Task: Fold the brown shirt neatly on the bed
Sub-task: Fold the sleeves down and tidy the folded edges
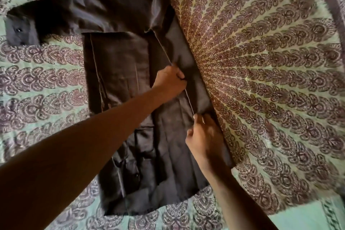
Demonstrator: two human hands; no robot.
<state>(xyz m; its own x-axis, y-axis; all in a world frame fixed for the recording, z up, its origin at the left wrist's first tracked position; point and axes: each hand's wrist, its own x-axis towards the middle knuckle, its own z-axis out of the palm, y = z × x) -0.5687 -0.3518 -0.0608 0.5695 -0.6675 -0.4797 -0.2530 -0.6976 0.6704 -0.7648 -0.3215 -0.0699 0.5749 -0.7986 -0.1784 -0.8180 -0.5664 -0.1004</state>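
Two hands work one brown shirt (119, 69), dark, creased and spread flat on the patterned bed cover (261, 80). Its long axis runs away from me, one sleeve (24, 26) pointing left. My left grip (170, 78) and right grip (203, 136) each pinch the folded side edge.

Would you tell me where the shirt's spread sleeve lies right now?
In the head view the sleeve lies at upper left on the bedspread, stretching left from the brown shirt, far from both hands.
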